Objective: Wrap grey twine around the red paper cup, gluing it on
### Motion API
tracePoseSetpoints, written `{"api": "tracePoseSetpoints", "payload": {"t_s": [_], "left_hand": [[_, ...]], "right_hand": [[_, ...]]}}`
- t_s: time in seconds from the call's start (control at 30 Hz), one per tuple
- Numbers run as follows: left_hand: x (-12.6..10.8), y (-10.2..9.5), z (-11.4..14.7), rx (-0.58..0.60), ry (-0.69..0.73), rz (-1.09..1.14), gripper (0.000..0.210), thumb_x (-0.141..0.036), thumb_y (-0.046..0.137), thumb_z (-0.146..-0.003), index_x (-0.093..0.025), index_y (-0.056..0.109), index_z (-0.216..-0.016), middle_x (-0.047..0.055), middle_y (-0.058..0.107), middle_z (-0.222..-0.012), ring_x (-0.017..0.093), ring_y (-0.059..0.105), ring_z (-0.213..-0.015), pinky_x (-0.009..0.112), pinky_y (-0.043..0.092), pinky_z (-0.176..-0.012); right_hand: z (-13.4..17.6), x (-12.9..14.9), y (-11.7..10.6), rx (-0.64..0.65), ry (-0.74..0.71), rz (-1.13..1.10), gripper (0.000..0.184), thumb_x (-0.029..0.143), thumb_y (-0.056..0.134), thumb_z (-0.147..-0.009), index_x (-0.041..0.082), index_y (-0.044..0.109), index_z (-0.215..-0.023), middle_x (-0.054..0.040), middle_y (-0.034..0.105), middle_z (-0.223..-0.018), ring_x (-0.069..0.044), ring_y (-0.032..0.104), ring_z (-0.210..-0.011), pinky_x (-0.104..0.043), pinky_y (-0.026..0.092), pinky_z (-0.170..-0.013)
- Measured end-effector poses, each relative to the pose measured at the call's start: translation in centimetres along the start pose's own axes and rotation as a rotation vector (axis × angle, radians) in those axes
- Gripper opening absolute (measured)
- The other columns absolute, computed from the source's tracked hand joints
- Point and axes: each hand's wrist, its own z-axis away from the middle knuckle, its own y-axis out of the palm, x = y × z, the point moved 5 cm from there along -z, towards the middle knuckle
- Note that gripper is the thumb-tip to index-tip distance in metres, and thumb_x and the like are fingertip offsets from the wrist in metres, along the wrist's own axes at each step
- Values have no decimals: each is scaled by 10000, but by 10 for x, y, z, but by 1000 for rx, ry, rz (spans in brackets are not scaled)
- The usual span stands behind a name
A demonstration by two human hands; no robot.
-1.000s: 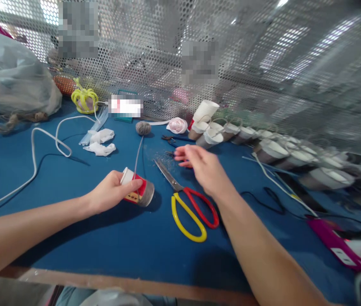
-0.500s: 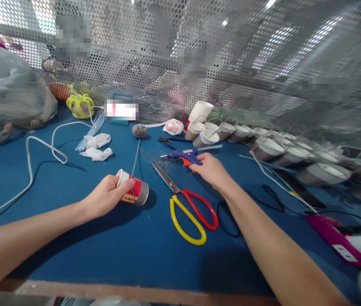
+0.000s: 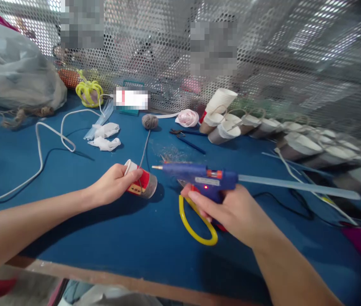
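My left hand [image 3: 112, 185] grips a red and white paper cup [image 3: 145, 182] lying on its side, its lower end wrapped in grey yarn. A strand of yarn runs from under my thumb up to a small grey yarn ball [image 3: 150, 121]. My right hand [image 3: 228, 208] is closed around the handle of a blue hot glue gun [image 3: 186, 170]; its red light is lit and a long clear glue stick sticks out of the back. The nozzle points left toward the cup, apart from it. Below the gun lie scissors with a yellow handle [image 3: 199, 236], partly hidden by my right hand.
Blue-handled pliers [image 3: 189, 142] and a pink ribbon roll [image 3: 187, 117] lie farther back. Several yarn-wrapped cups [image 3: 225, 131] line the back right. A white cord [image 3: 40, 161], white scraps [image 3: 105, 142] and a plastic bag [image 3: 17, 72] are on the left. A perforated metal screen [image 3: 154, 51] stands behind.
My right hand has lifted the glue gun off the table and brought it nearer, above the scissors. My left hand still holds the cup. The whole view has shifted slightly.
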Motion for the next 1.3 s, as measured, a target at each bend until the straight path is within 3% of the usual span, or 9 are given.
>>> {"api": "tracePoseSetpoints", "payload": {"t_s": [0.13,0.2,0.4,0.53,0.67,0.77,1.07,1.3], "left_hand": [[-3,0,-1,11,7,14,428,-463,428,-778,-94,638,-722,0,590,-588,106,483,-523,201,345,-511],[-4,1,-1,10,0,26,421,-451,427,-778,-94,645,-731,9,602,-598,114,500,-537,205,358,-522],[-6,2,-2,6,-11,59,404,-435,451,-758,-92,664,-771,45,657,-669,156,566,-591,223,407,-538],[-5,3,-2,15,-16,81,394,-424,456,-758,-88,662,-757,54,666,-683,156,568,-591,219,403,-524],[-6,4,-3,-1,-27,90,385,-419,462,-749,-86,656,-740,45,648,-637,136,535,-542,213,373,-494],[-6,3,-3,-22,-41,84,396,-429,452,-748,-85,644,-708,27,610,-574,111,481,-486,208,333,-466],[-8,3,-3,-31,-49,119,377,-410,462,-742,-90,662,-738,39,648,-622,137,541,-547,217,388,-515],[-12,3,-2,-41,-56,144,372,-403,473,-736,-94,679,-748,40,663,-611,151,570,-554,219,409,-508]], "right_hand": [[5,9,1,-36,-112,251,290,384,533,-753,230,540,-507,35,505,-388,-148,527,-427,-259,435,-431],[6,13,1,-69,-177,318,318,362,528,-754,242,523,-460,30,507,-373,-177,581,-497,-267,458,-465],[6,20,4,-178,-331,472,175,323,516,-762,239,639,-670,5,649,-567,-206,646,-643,-277,515,-535],[12,17,8,-251,-434,611,209,308,481,-782,213,664,-749,-54,682,-688,-235,656,-685,-319,536,-631],[22,11,11,-347,-524,707,291,323,426,-821,214,661,-689,-93,639,-599,-291,641,-796,-370,528,-681],[24,8,10,-388,-504,705,310,359,415,-831,227,652,-682,-70,563,-480,-298,636,-808,-369,529,-671],[18,19,11,-226,-438,526,240,273,414,-838,244,601,-690,-8,571,-486,-175,613,-526,-242,480,-469],[21,26,11,-145,-401,503,168,257,452,-811,252,580,-702,10,593,-536,-150,593,-506,-221,467,-468]]}}
